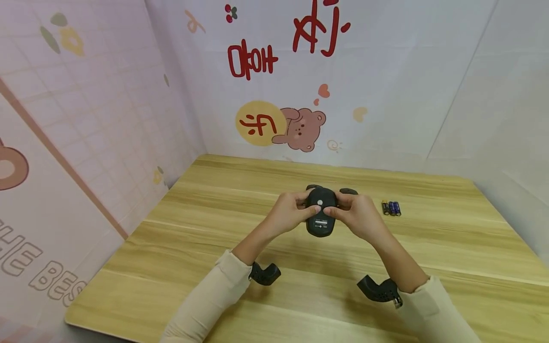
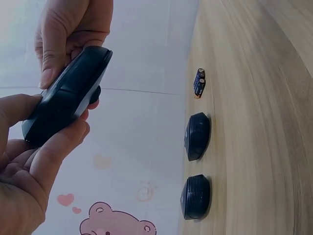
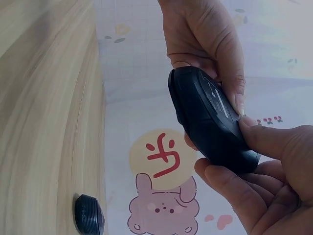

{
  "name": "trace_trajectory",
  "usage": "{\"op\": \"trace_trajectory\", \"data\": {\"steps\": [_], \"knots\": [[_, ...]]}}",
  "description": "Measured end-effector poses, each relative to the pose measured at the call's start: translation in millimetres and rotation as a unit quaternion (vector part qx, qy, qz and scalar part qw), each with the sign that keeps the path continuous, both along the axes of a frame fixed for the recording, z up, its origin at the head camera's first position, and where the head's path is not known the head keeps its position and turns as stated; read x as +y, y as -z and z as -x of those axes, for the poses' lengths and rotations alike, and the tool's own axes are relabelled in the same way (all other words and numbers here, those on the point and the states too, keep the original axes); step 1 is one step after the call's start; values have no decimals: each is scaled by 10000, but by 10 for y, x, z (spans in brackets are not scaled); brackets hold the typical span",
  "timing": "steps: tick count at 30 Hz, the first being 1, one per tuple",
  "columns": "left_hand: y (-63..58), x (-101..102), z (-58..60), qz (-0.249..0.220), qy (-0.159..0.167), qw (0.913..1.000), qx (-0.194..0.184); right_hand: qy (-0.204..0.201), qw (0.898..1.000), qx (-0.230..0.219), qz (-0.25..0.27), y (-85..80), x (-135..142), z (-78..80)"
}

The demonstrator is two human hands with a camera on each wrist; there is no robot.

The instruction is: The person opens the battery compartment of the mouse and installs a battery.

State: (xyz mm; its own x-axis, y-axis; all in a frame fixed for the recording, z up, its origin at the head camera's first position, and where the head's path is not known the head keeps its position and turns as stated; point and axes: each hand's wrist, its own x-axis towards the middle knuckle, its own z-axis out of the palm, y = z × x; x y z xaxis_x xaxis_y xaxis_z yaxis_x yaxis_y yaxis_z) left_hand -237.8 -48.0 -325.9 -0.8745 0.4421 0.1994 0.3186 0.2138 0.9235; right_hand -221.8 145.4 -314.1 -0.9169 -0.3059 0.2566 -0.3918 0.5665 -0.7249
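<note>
A black computer mouse [image 1: 321, 226] is held up above the table by both hands, its underside with a white label facing the head camera. My left hand [image 1: 287, 213] grips its left side, thumb on the underside and fingers curled behind. On the opposite side, my right hand [image 1: 359, 215] grips it the same way, and the two thumbs lie close together. The left wrist view shows the mouse [image 2: 68, 95] edge-on between the hands. Its top is turned away from the head view.
Two dark rounded objects with ribbed sides, one [image 2: 197, 137] beside the other [image 2: 195, 197], sit on the wooden table [image 1: 193, 209] beyond the hands. To their right lie several small batteries [image 1: 391, 208]. A printed white backdrop [image 1: 386, 71] stands behind the table.
</note>
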Motion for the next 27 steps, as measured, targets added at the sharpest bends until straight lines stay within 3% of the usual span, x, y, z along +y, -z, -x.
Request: {"op": "trace_trajectory", "data": {"steps": [10, 18, 27], "knots": [[-28, 2, -6, -47, -189, 9995, 253, 184, 9995, 64, -232, -91, -17, 26], [-18, 16, -11, -206, -119, 9996, 182, 364, 9989, -189, -244, -135, -32, -2], [-36, -6, -29, -234, -69, 9997, 82, 420, 9988, -170, -170, -158, -50, -24]]}}
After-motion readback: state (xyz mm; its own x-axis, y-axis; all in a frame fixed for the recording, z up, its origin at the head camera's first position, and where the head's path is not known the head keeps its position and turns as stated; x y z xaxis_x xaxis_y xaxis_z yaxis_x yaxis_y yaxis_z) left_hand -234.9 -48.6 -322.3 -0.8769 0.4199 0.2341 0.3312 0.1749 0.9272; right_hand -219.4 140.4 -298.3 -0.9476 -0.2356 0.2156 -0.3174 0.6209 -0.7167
